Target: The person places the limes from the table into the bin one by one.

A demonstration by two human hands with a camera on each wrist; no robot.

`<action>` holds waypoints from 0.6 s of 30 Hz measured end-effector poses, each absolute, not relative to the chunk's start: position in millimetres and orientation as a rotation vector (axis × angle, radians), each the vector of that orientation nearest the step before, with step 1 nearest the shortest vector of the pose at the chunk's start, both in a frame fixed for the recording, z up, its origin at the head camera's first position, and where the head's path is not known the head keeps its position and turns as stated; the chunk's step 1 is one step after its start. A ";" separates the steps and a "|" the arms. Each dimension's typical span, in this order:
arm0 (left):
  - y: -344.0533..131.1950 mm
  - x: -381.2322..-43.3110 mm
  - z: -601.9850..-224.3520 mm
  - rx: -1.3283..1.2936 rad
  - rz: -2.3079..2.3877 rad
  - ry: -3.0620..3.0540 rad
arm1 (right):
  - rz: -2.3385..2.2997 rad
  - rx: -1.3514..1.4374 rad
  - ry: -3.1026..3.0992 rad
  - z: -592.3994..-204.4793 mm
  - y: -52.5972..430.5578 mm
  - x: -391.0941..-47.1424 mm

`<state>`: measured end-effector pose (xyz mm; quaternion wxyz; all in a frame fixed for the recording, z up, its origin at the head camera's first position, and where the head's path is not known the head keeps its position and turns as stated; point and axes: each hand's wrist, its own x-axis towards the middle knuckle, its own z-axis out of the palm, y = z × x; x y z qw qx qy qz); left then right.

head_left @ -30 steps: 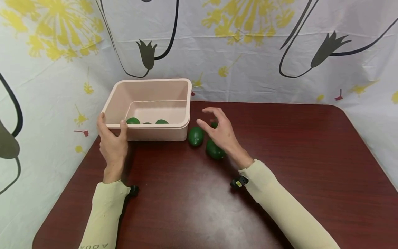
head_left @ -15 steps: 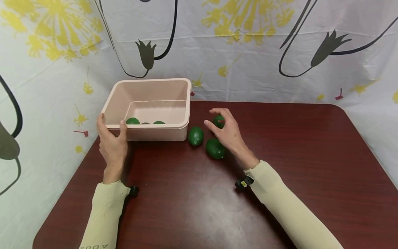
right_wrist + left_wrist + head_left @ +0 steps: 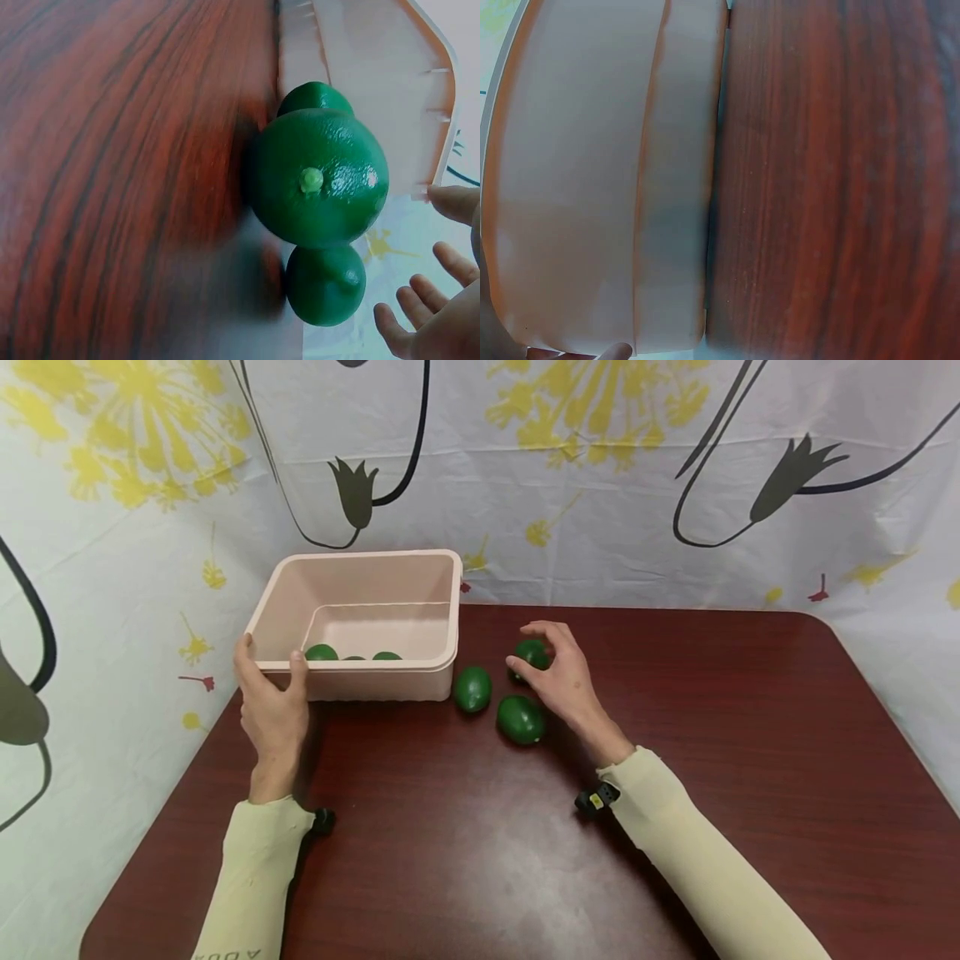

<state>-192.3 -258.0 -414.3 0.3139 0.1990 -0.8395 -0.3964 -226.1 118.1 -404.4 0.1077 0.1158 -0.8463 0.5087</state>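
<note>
Broadly, from the largest down: at the back, a pale printed cloth with yellow and dark plant shapes; below, a dark red-brown table. Next, at the back left of the tabletop, a pale pink box, open-topped, with green pieces just visible inside over the front rim. After that, a left hand at the box's front left corner and a right hand out past the opposite side. Smaller again, three loose green fruits on the table: an inner fruit just beside the box, a near fruit, and a far fruit framed by right thumb and forefinger. Smallest, a pale stem nub on the near fruit. As for trouble, most likely rolling: round, glossy, probably easy to send off with a clumsy knock from thumb or fingertip. Possible too, a skewed box from too hard a tug on one corner. Left grip: around the corner, with thumb on the front rim and fingers on the left side. Right grip: spread in a loose arc, with a gap before the fruit in the right wrist view; cannot tell about thumb contact from above.
</note>
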 end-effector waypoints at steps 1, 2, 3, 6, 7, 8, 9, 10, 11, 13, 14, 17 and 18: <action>-257.9 -192.6 -414.3 0.524 -1.045 -2.214 | 1.497 0.332 -2.495 -405.1 119.2 -226.4; -257.9 -192.8 -414.3 0.525 -1.044 -2.214 | 1.494 0.326 -2.502 -405.7 120.2 -226.7; -257.9 -192.9 -414.3 0.525 -1.042 -2.214 | 1.487 0.319 -2.509 -406.2 121.2 -227.0; -257.9 -192.9 -414.4 0.523 -1.041 -2.213 | 1.464 0.305 -2.534 -408.2 123.6 -227.9; -257.9 -192.8 -414.4 0.522 -1.041 -2.212 | 1.454 0.303 -2.544 -408.9 124.4 -228.2; -257.9 -192.8 -414.5 0.522 -1.041 -2.211 | 1.443 0.301 -2.555 -409.7 125.1 -228.5; -257.9 -192.6 -414.6 0.521 -1.041 -2.210 | 1.437 0.298 -2.563 -410.3 125.8 -228.7; -257.9 -192.5 -414.6 0.520 -1.041 -2.209 | 1.430 0.295 -2.571 -411.0 126.5 -228.9; -257.9 -192.5 -414.6 0.519 -1.040 -2.209 | 1.423 0.291 -2.578 -411.7 127.1 -229.2; -258.1 -192.4 -414.7 0.517 -1.040 -2.208 | 1.400 0.279 -2.594 -412.8 128.6 -229.9; -258.0 -192.4 -414.6 0.517 -1.040 -2.208 | 1.388 0.272 -2.602 -413.3 129.3 -230.2; -257.8 -192.1 -414.3 0.512 -1.040 -2.208 | 1.354 0.249 -2.624 -415.1 131.3 -231.6; -257.7 -192.2 -414.3 0.510 -1.040 -2.208 | 1.344 0.243 -2.631 -415.8 131.9 -232.0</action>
